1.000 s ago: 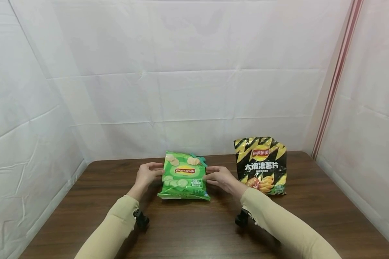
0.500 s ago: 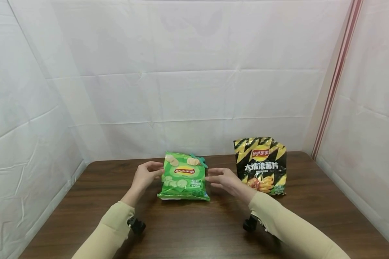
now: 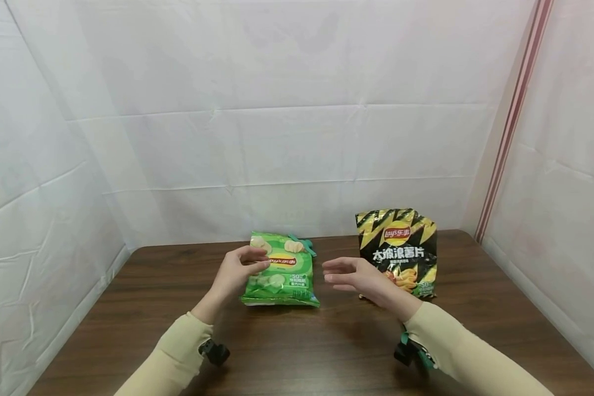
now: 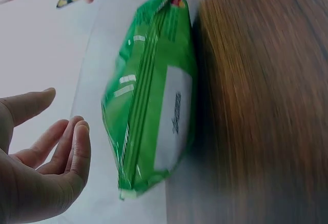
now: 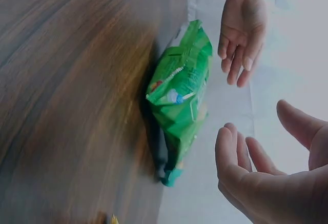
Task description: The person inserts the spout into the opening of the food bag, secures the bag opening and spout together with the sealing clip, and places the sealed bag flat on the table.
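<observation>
A green Lay's chip bag (image 3: pixel 280 283) lies on the dark wood table, with a teal clip (image 3: pixel 305 245) at its upper right corner. My left hand (image 3: pixel 234 275) hovers over the bag's left side, fingers relaxed and holding nothing. In the left wrist view the bag (image 4: pixel 148 90) stands apart from the fingertips. My right hand (image 3: pixel 363 279) is raised to the right of the bag, also with nothing in its loosely bent fingers. The right wrist view shows a gap between that hand (image 5: pixel 271 172) and the bag (image 5: pixel 179 90).
A black and yellow Lay's bag (image 3: pixel 397 237) stands at the right rear, partly covered by my right hand in the head view. White cloth walls (image 3: pixel 287 137) enclose the back and sides of the table (image 3: pixel 297 352). A black wrist camera sits at each sleeve.
Both hands have come away from the sides of the green bag. The left has risen and shifted right over it; the right has drawn off to the right. The bags stay in place.
</observation>
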`<state>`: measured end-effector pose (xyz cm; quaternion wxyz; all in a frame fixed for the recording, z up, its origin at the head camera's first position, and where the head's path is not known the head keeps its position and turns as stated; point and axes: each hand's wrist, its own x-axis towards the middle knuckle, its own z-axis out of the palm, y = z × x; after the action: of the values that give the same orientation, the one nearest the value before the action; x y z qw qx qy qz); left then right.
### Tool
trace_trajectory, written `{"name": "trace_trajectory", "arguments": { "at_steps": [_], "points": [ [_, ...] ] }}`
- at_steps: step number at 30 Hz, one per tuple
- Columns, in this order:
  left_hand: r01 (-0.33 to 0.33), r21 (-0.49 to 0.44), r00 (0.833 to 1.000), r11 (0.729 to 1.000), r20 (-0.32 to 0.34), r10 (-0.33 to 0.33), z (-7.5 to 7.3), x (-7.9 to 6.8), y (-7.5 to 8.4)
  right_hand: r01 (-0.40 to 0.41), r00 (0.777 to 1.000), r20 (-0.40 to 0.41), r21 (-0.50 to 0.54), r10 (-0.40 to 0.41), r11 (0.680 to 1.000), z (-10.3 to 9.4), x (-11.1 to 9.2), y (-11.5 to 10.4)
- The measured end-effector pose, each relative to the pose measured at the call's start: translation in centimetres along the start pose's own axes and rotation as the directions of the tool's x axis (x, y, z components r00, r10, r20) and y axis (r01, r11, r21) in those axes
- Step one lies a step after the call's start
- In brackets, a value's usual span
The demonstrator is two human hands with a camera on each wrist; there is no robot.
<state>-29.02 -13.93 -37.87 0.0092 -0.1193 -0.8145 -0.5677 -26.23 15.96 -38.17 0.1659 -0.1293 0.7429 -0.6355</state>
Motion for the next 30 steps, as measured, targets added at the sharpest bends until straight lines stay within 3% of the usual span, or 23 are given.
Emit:
{"name": "trace_trajectory", "arguments": {
  "at_steps": [6,13,19,24,30],
  "points": [
    [-0.032,0.025,0.999,0.999,0.040,0.031,1.3,0.2,0.5,0.014,1.000,0.002,-0.084,-0.014,0.996,-1.5,-1.6,0.0],
    [-0.083,0.002,0.989,0.997,0.124,0.082,2.8,0.1,1.3,0.041,0.998,-0.038,-0.239,-0.051,0.970,-3.2,-3.8,0.3],
    [-0.105,-0.027,0.979,0.994,0.172,0.108,4.4,0.3,1.4,0.051,0.998,-0.030,-0.257,-0.061,0.965,-4.4,-5.3,0.6],
    [-0.088,-0.033,0.975,0.996,0.204,0.093,5.7,0.2,1.3,0.043,0.998,-0.029,-0.277,-0.053,0.960,-5.1,-6.3,1.3],
    [-0.085,-0.023,0.966,0.996,0.243,0.088,7.1,0.0,1.5,0.023,0.996,-0.072,-0.314,-0.048,0.949,-6.4,-7.3,2.5]
  ]
}}
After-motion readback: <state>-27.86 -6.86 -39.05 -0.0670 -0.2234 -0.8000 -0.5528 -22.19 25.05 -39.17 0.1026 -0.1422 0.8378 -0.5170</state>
